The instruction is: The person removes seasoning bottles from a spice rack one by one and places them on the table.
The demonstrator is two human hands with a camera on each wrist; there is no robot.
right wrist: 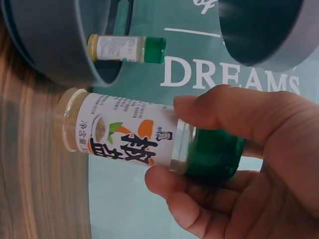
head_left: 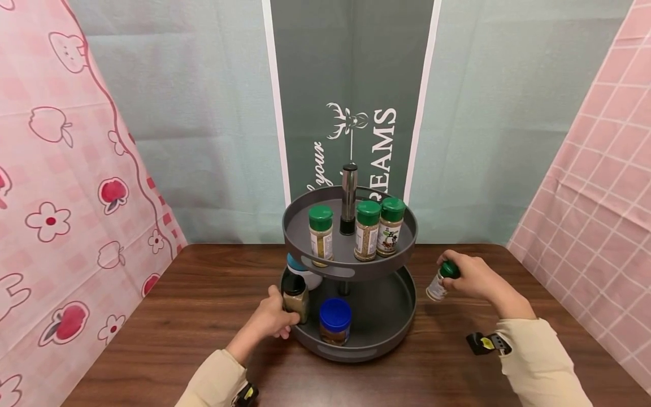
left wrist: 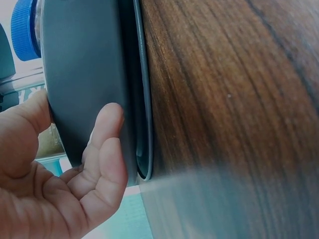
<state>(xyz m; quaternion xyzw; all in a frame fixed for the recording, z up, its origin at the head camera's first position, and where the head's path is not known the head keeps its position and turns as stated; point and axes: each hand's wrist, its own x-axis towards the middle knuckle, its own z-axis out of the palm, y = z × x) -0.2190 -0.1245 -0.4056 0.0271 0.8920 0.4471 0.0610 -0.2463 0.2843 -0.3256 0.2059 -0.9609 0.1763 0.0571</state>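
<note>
My left hand (head_left: 269, 314) grips the lower tray of a dark grey two-tier spice rack (head_left: 356, 353). Its thumb lies over the rim, and its fingers press the outer wall (left wrist: 84, 64). Just inside, by the thumb, stands a black-lidded jar (head_left: 296, 298) of tan powder. To the right of the rack, my right hand (head_left: 470, 276) holds a spice bottle (right wrist: 119, 129) by its green cap (right wrist: 214, 154). That bottle tilts, its base pointing down and toward the rack. The label has Chinese characters and an orange and green picture.
Green-capped spice bottles (head_left: 320, 234) stand on the upper tray around a metal post (head_left: 349, 195). On the lower tray are a blue-lidded jar (head_left: 335, 322) and a white container with a light blue lid (head_left: 295, 263). Curtains hang behind and beside the wooden table (head_left: 203, 294).
</note>
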